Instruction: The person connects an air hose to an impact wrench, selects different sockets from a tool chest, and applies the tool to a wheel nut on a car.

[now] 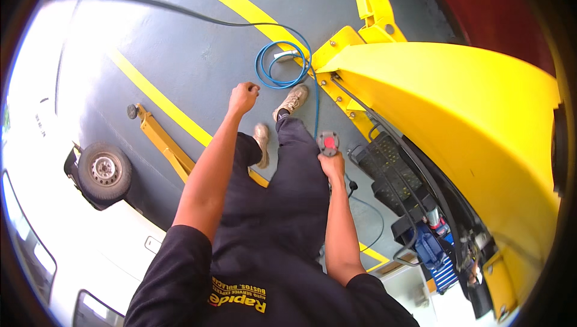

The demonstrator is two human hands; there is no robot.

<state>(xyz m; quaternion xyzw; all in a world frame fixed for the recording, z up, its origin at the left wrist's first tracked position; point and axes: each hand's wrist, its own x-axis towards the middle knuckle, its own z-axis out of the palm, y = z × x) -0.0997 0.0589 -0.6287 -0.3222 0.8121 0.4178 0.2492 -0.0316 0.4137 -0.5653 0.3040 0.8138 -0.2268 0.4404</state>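
Observation:
My left hand (244, 96) is raised in front of my left leg, fingers curled together; I cannot make out anything in them. My right hand (332, 165) grips a grey tool with a red centre (329, 143), probably a powered one, beside my right leg. A coiled blue hose (264, 62) lies on the floor beyond my feet, next to a small white object (284, 55), and runs down along my right side. A dark hose or cable (180, 8) arcs across the upper left.
A yellow lift column (457, 116) with a bolted base and arm (375, 8) stands at my right, beside tools and a blue case (430, 249). At left are an orange-yellow jack-like bar (162, 140) and a white vehicle with a rear wheel (105, 171). A red surface (493, 8) shows upper right.

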